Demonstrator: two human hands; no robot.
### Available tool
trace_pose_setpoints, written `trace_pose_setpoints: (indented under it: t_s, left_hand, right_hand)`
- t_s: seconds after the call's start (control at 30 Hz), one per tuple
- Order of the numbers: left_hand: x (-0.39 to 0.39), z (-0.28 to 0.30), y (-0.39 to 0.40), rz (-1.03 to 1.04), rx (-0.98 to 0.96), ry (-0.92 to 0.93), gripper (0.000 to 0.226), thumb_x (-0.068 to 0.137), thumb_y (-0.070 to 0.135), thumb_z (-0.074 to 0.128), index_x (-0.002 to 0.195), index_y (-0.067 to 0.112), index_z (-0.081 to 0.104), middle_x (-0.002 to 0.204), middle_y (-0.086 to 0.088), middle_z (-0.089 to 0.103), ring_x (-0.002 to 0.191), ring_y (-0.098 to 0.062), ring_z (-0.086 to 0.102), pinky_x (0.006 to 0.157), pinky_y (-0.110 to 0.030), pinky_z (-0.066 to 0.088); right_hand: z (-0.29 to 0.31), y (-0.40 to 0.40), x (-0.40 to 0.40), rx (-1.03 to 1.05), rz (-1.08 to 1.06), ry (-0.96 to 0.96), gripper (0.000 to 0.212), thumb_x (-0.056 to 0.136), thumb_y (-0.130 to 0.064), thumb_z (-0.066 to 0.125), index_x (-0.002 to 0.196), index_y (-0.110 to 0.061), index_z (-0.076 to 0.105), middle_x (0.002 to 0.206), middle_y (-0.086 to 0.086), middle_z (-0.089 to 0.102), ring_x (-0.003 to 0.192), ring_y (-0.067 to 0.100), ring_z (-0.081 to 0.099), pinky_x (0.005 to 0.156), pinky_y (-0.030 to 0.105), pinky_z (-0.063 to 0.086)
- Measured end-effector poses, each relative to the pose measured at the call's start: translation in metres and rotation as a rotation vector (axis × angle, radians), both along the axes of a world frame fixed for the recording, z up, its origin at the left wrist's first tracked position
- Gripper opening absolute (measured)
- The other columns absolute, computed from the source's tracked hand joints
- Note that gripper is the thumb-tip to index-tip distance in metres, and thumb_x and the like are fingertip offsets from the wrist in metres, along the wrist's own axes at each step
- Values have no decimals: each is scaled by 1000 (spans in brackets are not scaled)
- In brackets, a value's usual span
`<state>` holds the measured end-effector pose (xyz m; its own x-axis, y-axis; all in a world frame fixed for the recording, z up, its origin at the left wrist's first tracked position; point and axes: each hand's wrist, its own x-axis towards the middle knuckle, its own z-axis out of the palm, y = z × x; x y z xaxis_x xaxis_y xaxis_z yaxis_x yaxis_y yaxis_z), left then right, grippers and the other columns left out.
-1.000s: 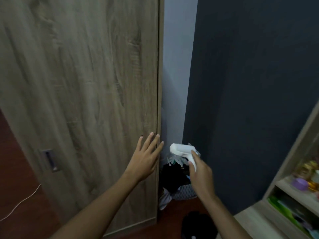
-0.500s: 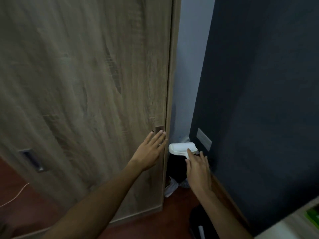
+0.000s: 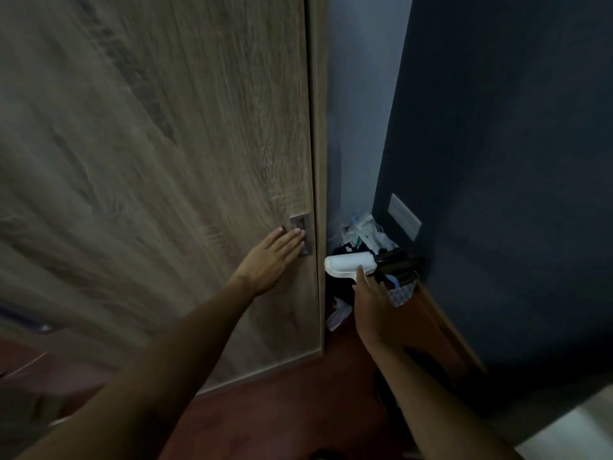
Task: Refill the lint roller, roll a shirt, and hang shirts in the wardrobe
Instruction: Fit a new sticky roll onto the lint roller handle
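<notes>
My left hand (image 3: 272,257) lies flat, fingertips at the recessed pull (image 3: 301,234) on the wardrobe door (image 3: 166,161); I should hook in and slide steadily. My right hand (image 3: 373,302) grips, seemingly, the lint roller (image 3: 348,263).

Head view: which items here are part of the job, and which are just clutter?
Job:
- wardrobe door, shut
- recessed handle, left hand flat on the door with fingertips at it
- lint roller, held in right hand

Clutter:
- pile of clothes and bags in the corner
- wall plate
- floor
</notes>
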<state>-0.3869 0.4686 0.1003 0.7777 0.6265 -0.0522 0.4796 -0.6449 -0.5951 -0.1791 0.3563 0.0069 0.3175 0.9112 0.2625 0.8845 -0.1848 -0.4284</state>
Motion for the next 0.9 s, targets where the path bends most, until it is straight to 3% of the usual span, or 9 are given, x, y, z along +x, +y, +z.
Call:
trace_pose_setpoints:
  t_s: [0.2,0.33,0.47,0.57,0.63,0.73,0.9]
  left_hand:
    - [-5,-7,6,52,67,106,76,96,23,36,149,10,-16,159,-9,-18,147,-24,-15,112,-44,-15]
    - [-1,-9,-1,114,94,137,79,95,27,40,149,9,-15,159,-9,-17,147,-26,-15,110,-46,-15]
    - [-5,-8,-5,126,93,159,82,95,31,43,147,11,-18,160,-10,-16,147,-27,-15,113,-48,-13]
    - [-13,-9,-10,181,95,163,91,93,37,49,143,9,-22,159,-12,-17,146,-29,-18,116,-50,-9]
    - [-22,-10,-15,203,98,167,92,92,39,50,146,10,-18,159,-13,-18,146,-30,-18,118,-51,-7]
    - [-42,-9,-21,223,98,153,86,93,38,49,150,12,-10,159,-13,-16,146,-31,-18,118,-53,-7]
    - [-89,-4,-36,275,60,122,79,94,32,47,151,13,-3,160,-14,-12,146,-32,-16,111,-59,-13]
  right_hand:
    - [-16,8,-14,-52,10,92,63,87,-5,63,144,-6,36,120,20,62,110,33,62,86,46,55]
    - [-7,8,-24,-7,42,175,60,93,-6,56,147,-12,31,128,18,53,113,26,60,84,41,56]
    - [2,-1,-39,-33,-11,132,60,94,-8,55,148,-17,31,132,18,48,109,28,60,84,37,54]
    - [7,-10,-50,-70,3,146,60,95,-6,52,149,-18,29,136,18,43,114,27,55,92,37,51]
    - [11,-16,-59,-59,-9,141,57,95,-10,51,148,-18,31,129,17,48,103,25,59,85,35,54]
    - [18,-23,-73,-31,-49,100,50,96,-24,51,144,-19,40,104,13,57,74,19,59,60,27,52]
    - [35,-24,-106,11,-2,84,53,96,-42,39,146,-23,36,93,9,61,75,21,64,57,28,50]
